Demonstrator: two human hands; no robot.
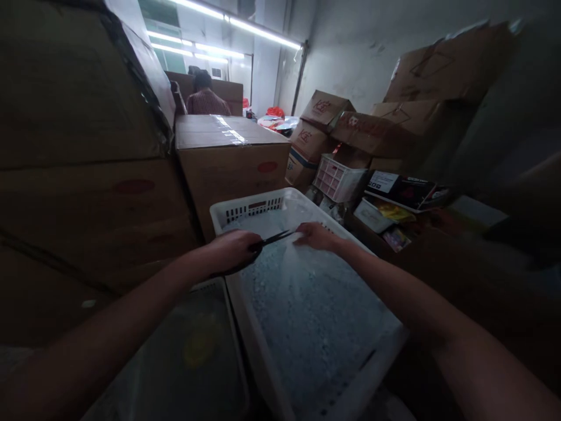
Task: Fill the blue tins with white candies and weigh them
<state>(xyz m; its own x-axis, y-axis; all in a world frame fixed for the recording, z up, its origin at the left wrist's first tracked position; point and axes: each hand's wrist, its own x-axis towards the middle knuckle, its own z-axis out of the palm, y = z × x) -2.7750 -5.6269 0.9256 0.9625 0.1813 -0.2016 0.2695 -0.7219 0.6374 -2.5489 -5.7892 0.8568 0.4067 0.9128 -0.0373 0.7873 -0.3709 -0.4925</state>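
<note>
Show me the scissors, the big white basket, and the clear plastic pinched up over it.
Scissors (pixel 275 238): head view, on the blades.
White basket (pixel 294 201): head view, on the wall's far corner.
Clear plastic (pixel 291 263): head view, on the gathered folds below the pinch.

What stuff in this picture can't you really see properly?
Handles of the scissors: head view, mostly hidden by the left hand.
Whether their tips touch the clear plastic: head view, too blurred.
Small bits in the white basket: head view, too blurred and dim to name.
Yellow thing: head view, dark and blurred.
Far person's legs: head view, hidden by big boxes.
</note>
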